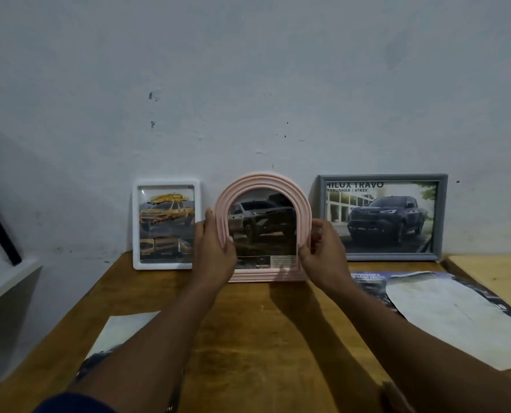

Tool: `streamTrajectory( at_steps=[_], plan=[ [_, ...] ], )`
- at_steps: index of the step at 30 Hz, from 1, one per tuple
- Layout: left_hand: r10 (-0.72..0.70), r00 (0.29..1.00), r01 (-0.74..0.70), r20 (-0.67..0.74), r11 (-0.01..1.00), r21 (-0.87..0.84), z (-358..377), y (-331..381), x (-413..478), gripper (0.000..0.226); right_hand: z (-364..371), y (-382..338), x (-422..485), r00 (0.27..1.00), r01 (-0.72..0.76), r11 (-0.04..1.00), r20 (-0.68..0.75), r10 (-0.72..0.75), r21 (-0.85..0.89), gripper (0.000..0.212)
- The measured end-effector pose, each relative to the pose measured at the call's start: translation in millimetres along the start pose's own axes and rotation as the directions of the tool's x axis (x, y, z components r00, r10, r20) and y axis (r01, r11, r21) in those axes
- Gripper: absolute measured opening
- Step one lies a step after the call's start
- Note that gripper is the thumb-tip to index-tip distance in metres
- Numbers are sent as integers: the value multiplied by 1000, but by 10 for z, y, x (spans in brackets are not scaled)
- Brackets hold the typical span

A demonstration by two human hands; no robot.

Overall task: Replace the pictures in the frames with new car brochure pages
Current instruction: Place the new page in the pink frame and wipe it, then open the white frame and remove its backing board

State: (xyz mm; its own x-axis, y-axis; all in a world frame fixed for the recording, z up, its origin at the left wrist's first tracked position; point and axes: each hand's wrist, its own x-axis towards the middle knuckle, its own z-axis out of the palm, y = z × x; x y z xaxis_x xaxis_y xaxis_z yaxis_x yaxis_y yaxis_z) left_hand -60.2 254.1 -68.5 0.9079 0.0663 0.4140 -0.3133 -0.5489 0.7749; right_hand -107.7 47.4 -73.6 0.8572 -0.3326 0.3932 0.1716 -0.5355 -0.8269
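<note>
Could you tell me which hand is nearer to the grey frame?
Right. The right hand holds the pink frame beside the grey frame; the left hand grips the pink frame's far side.

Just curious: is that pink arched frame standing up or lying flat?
Standing upright. The pink arched frame faces the camera, its base on the wooden table, both hands gripping its sides.

We note a plain domestic room, prob. a home corner, scuffed white plaster wall w/ chips and marks, bare wooden table pushed against it, three mismatched decorative frames propped along wall, loose brochure pages on tabletop.
</note>
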Motion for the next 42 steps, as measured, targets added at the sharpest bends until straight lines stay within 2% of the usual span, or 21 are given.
streamTrajectory(
  at_steps=[4,10,18,21,24,26,29,33,37,40,42],
  plan=[
    [3,1000,-2,12,998,-60,175,-130,206,92,177,118,248,1000,-4,1000,5,3,23,56],
    [38,998,-36,57,998,-46,372,-214,440,106,346,247,550,999,-27,1000,-31,26,-2,56],
    [92,987,-96,132,995,24,476,-349,458,101,378,234,532,999,-34,990,-35,29,-137,58],
    [116,980,-134,160,985,110,314,-335,396,96,354,9,451,994,24,970,-101,-50,-241,55],
    [126,984,-143,127,980,135,6,-349,366,87,413,-342,382,989,132,979,-43,-140,-152,42],
    [108,993,-115,47,977,178,-235,-417,376,82,549,-576,323,988,143,988,60,-139,-57,36],
    [33,997,-18,-63,975,220,-595,-619,421,79,898,-841,229,969,71,995,233,-85,65,36],
    [-115,981,134,-154,983,124,-936,-969,493,78,1413,-970,154,936,-54,993,351,12,109,46],
    [-303,945,302,-126,953,-28,-1024,-1237,563,76,1824,-890,234,918,-167,982,377,121,91,55],
    [-403,913,396,-54,912,-108,-1013,-1277,658,70,2024,-822,347,890,-253,964,412,196,88,51],
    [-434,900,426,-28,893,-142,-1002,-1273,709,66,2099,-815,397,879,-291,945,432,202,151,46]
  ],
)
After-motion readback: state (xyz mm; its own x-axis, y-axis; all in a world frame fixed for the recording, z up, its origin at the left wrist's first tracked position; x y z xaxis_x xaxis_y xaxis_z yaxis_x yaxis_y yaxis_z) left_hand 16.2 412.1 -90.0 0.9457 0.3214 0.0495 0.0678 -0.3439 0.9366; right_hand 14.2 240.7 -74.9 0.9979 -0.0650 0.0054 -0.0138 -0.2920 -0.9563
